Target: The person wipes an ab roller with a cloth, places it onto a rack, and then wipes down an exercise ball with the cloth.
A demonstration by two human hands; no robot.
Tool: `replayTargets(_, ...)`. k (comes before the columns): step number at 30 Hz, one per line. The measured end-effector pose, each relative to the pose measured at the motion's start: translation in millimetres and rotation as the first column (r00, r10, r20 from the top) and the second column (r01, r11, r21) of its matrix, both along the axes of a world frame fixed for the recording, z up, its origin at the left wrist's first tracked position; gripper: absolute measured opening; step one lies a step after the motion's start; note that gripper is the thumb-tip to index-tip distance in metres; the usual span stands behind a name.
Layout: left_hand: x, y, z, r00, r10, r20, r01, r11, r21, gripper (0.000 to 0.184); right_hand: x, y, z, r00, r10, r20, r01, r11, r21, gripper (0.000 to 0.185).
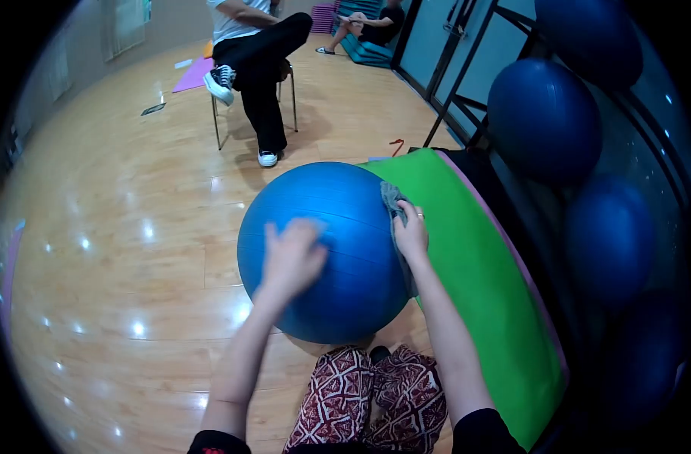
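Blue ball (357, 261), left fingers (308, 230) blurred

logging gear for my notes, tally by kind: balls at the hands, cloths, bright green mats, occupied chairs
blue exercise ball: 1
grey cloth: 1
bright green mat: 1
occupied chair: 1
total: 4

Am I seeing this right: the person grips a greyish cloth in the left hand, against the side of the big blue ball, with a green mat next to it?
Not quite: the head view shows the greyish cloth in the right hand, not the left hand. It is against the big blue ball, with the green mat alongside.
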State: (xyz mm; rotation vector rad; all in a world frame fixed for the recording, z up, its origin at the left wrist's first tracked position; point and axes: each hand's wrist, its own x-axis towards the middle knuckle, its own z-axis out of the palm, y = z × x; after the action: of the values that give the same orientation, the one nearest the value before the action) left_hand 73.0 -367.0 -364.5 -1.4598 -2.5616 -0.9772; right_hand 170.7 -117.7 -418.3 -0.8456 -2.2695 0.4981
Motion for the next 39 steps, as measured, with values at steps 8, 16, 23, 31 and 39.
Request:
replayTargets(8,-113.7,-0.2,-113.0,0.895,0.264,0.359,-0.202,0.959,-0.2,0.074,25.2,31.1,-21.7,0.978,-0.204,0.053,0.208,0.975,-0.084,0.033)
replayTargets(16,-24.4,78.4,-82.0,0.94,0.33,-0.089,-0.341,0.927,-0.158,0.07,43.0,32.8,-4.2,0.93,-0.359,0.082,0.366,0.924,-0.107,0.031)
replayTargets(23,80.7,91.1,-56.0,0.943,-0.029,-0.331,-0.004,0.995,-0.099,0.063,49.7,-12.1,13.7,0.906,-0.41,0.104,0.382,0.898,0.217,0.026)
replayTargets(31,26.2,105.7,-51.4,0.981,-0.192,-0.009,0.19,0.965,0.183,0.047,150.2,29.4,-13.1,0.856,-0.515,0.051,0.504,0.851,0.145,0.03)
replayTargets(39,18.1,127.6,-111.0,0.996,-0.054,0.067,0.05,0.997,0.06,0.058,162.4,55.8,-29.1,0.83,-0.558,0.001,0.55,0.818,0.168,0.03)
